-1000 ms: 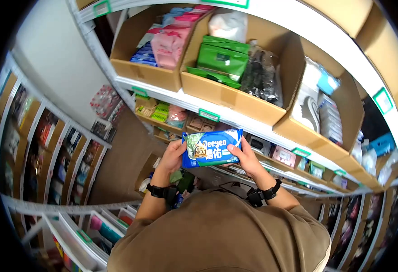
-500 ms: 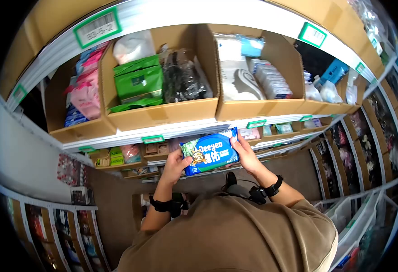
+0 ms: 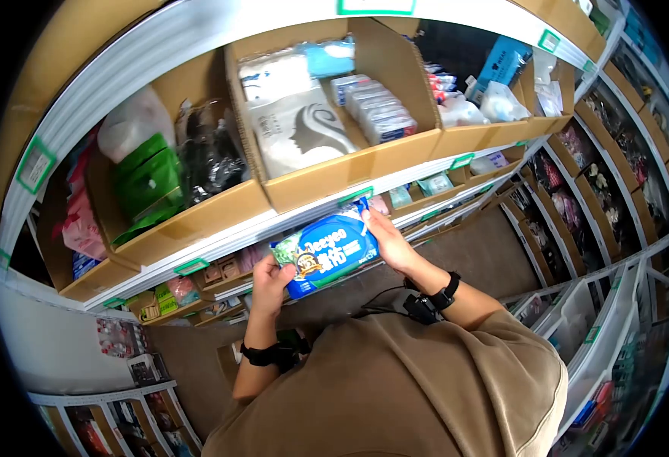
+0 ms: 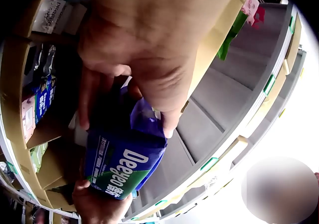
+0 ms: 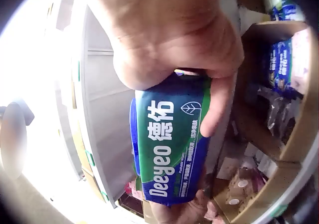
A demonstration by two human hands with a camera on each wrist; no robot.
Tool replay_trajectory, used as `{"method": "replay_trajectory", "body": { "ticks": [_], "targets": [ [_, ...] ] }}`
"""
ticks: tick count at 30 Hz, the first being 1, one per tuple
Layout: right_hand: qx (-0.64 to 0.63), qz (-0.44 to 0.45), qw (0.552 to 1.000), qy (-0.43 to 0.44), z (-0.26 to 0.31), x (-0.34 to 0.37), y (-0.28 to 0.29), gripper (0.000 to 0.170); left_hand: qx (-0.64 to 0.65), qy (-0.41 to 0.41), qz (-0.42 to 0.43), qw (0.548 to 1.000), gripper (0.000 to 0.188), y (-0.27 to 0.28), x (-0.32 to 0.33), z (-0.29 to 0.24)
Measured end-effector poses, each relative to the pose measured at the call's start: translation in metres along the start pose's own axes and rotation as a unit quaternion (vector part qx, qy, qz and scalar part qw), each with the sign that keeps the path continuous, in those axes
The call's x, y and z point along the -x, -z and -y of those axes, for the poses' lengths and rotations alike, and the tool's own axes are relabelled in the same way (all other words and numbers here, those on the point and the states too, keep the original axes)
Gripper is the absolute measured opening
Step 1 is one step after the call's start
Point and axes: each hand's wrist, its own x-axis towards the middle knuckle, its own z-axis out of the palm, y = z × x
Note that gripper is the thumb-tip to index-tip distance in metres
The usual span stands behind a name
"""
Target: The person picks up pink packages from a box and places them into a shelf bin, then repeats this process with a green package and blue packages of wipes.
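Observation:
A blue and green packet of wipes [image 3: 327, 247] is held tilted in front of the torso, its printed face up in the head view. The left hand [image 3: 271, 283] grips its left end, thumb on the top face. At the upper right end the right hand [image 3: 389, 242] pinches it. In the left wrist view the packet [image 4: 122, 161] hangs between the left hand [image 4: 144, 49] and the other hand's fingers below. The right wrist view shows the packet's side [image 5: 172, 144] under the right hand [image 5: 174, 39].
A shelf ahead carries cardboard boxes [image 3: 349, 169] with white packs [image 3: 296, 126], green pouches [image 3: 148, 179] and dark plastic bags [image 3: 209, 152]. Lower shelf bins lie just beyond the packet. More racks stand at right [image 3: 578, 190] and lower left, with brown floor [image 3: 479, 251] between.
The head view has swung to the right along the shelf, so the boxes have shifted left in it. The packet remains in both hands and is tilted more, its right end higher.

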Motion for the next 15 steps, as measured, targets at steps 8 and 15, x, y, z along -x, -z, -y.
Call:
{"method": "replay_trajectory", "body": {
  "ticks": [8, 15],
  "targets": [
    [0.028, 0.09, 0.996, -0.01, 0.022, 0.012, 0.109, 0.061, -0.058, -0.016, 0.03, 0.998, 0.053, -0.075, -0.05, 0.045],
    [-0.083, 0.017, 0.996, -0.025, 0.021, 0.036, 0.208, 0.051, -0.107, 0.063, 0.055, 0.991, 0.054, -0.154, -0.098, 0.087]
  ]
}}
